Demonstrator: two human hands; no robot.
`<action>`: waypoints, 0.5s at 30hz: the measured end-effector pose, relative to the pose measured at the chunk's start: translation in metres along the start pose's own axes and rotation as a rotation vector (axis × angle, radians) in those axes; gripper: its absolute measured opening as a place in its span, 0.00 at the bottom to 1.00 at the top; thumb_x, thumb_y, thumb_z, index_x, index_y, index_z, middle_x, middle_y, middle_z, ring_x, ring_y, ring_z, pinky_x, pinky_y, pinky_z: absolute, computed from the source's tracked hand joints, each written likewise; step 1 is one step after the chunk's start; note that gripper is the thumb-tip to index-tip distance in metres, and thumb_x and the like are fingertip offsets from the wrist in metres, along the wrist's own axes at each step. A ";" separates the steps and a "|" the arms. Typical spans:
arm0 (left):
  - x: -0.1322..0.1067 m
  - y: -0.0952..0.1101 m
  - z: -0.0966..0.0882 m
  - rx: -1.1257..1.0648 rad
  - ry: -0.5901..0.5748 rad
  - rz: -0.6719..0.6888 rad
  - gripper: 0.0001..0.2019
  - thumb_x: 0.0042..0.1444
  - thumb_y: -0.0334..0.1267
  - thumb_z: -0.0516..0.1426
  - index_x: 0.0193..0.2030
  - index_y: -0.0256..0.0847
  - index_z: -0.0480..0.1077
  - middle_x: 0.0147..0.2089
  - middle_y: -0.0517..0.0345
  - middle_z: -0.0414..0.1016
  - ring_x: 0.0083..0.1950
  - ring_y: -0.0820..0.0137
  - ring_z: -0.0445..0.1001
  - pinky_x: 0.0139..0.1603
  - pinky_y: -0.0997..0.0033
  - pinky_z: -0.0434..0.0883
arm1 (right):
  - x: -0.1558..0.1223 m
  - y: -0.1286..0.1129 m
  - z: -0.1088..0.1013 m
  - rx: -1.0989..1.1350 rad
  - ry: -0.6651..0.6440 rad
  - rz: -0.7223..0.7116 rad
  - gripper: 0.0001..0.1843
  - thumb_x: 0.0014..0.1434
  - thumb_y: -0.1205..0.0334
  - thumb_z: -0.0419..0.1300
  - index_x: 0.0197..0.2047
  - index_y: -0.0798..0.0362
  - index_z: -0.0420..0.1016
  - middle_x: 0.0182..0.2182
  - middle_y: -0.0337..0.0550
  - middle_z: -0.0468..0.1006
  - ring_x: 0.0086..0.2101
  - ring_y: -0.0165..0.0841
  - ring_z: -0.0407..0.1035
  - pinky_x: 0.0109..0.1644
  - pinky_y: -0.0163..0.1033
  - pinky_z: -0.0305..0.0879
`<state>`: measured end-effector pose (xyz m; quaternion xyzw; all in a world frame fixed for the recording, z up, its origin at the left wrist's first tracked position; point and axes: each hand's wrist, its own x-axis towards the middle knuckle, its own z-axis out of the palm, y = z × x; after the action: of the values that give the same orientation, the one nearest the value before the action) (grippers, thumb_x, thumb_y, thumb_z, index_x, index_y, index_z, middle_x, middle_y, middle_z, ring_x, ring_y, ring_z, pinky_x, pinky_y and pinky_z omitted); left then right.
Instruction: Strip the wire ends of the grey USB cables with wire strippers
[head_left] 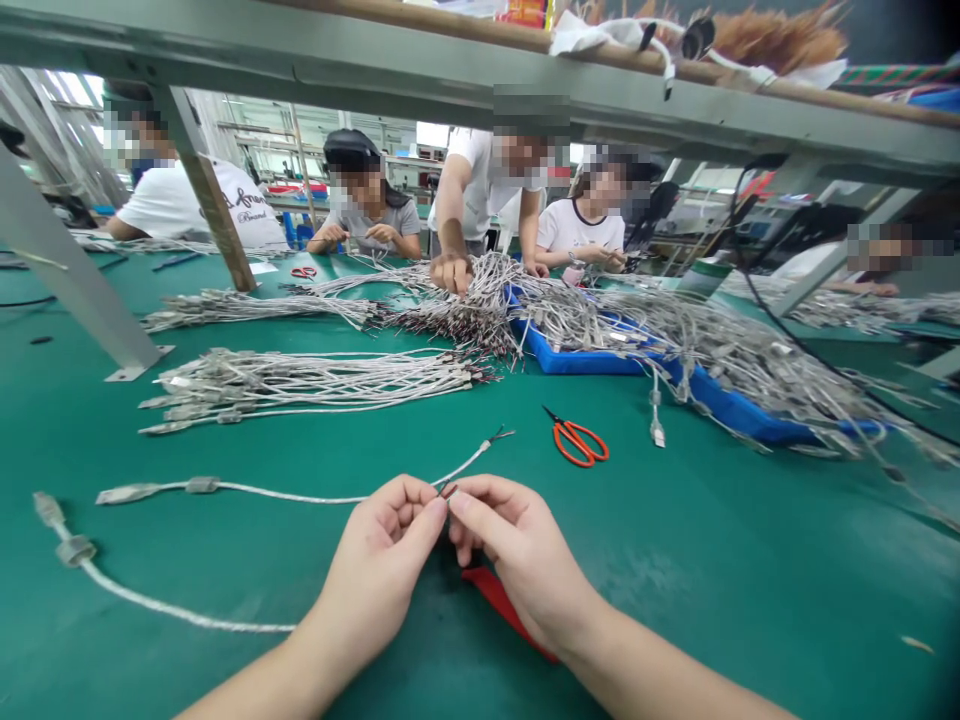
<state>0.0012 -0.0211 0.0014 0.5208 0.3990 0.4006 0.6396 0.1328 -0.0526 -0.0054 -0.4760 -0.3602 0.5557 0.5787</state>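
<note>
My left hand (390, 550) and my right hand (521, 560) meet at the fingertips, both closed in a pinch on the thin dark and reddish wire ends of a cable (172, 608). That white USB cable runs out left from under my left forearm, with its plug (48, 510) and a grey bead at the far end. Beneath my right palm shows a red strip (499, 600), perhaps a tool handle; its other end is hidden. Just beyond my hands lies another white USB cable (285, 494), its stripped wires pointing right. Orange-handled scissors (581, 440) rest further off.
A cable bundle (315, 385) lies at left, with a bigger heap (480, 305) behind. Blue trays (562, 360) overflow with cables. A metal frame (420, 60) crosses overhead. Several co-workers sit across the green table (712, 560); one co-worker's hand (451, 272) reaches into the heap.
</note>
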 end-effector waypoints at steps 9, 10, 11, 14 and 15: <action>-0.003 0.000 0.000 -0.006 0.030 -0.020 0.12 0.52 0.44 0.62 0.27 0.39 0.68 0.15 0.70 0.56 0.17 0.81 0.51 0.17 0.81 0.49 | -0.002 -0.006 0.002 -0.165 0.039 -0.073 0.12 0.53 0.54 0.66 0.28 0.55 0.76 0.20 0.36 0.70 0.21 0.27 0.62 0.25 0.34 0.61; -0.004 0.000 0.000 0.001 0.035 -0.015 0.12 0.52 0.44 0.62 0.27 0.39 0.68 0.15 0.70 0.56 0.17 0.80 0.51 0.17 0.81 0.49 | -0.002 -0.006 0.002 -0.183 0.034 -0.081 0.12 0.53 0.55 0.65 0.29 0.55 0.76 0.20 0.36 0.70 0.21 0.27 0.62 0.25 0.34 0.61; -0.004 -0.001 0.000 0.008 0.034 -0.012 0.13 0.52 0.44 0.62 0.26 0.39 0.68 0.15 0.70 0.56 0.18 0.80 0.51 0.17 0.81 0.49 | -0.002 -0.007 0.001 -0.202 0.033 -0.089 0.12 0.53 0.55 0.65 0.29 0.55 0.76 0.20 0.36 0.70 0.21 0.27 0.62 0.25 0.33 0.61; -0.004 -0.005 0.001 0.017 0.007 -0.006 0.14 0.53 0.46 0.61 0.26 0.39 0.68 0.16 0.70 0.56 0.18 0.80 0.51 0.17 0.81 0.49 | -0.002 -0.006 0.002 -0.218 0.038 -0.089 0.12 0.54 0.54 0.65 0.28 0.55 0.74 0.18 0.34 0.68 0.21 0.27 0.61 0.25 0.33 0.60; -0.004 -0.008 0.002 0.019 -0.002 -0.005 0.14 0.54 0.46 0.61 0.26 0.39 0.68 0.16 0.70 0.56 0.18 0.80 0.51 0.17 0.81 0.49 | -0.001 -0.006 0.002 -0.201 0.046 -0.079 0.13 0.54 0.54 0.64 0.27 0.55 0.73 0.17 0.34 0.67 0.20 0.26 0.60 0.25 0.33 0.59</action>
<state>0.0026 -0.0262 -0.0054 0.5265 0.4032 0.3946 0.6360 0.1320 -0.0529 0.0007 -0.5296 -0.4192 0.4823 0.5578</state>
